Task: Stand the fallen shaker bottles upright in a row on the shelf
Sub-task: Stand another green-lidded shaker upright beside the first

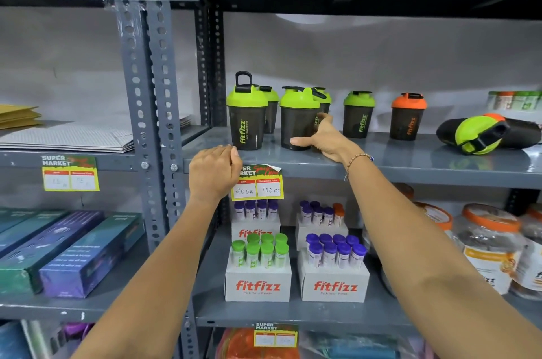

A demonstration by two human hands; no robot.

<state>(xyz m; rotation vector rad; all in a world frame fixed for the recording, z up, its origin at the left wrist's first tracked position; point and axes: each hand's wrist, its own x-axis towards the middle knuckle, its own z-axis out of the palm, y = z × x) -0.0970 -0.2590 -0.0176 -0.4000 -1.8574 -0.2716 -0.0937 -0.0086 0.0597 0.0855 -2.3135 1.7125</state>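
Observation:
Several dark fitfizz shaker bottles stand on the grey shelf (410, 166). The leftmost green-lidded bottle (247, 118) has its loop handle up, with another behind it. My right hand (325, 140) is wrapped around the base of the second green-lidded bottle (296, 115), thumb in front. Further right stand a smaller green-lidded bottle (358, 115) and an orange-lidded bottle (407, 118). At the far right a green-lidded bottle (469, 135) lies on its side, with an orange-lidded bottle (525, 134) lying on its side behind it. My left hand (215, 172) rests curled at the shelf's front edge, below the leftmost bottle.
A yellow price tag (258, 185) hangs on the shelf lip beside my left hand. Perforated steel uprights (159, 100) border the shelf on the left. Below are fitfizz tube boxes (258, 285) and large jars (487, 247). Small bottles (513, 100) stand at the back right.

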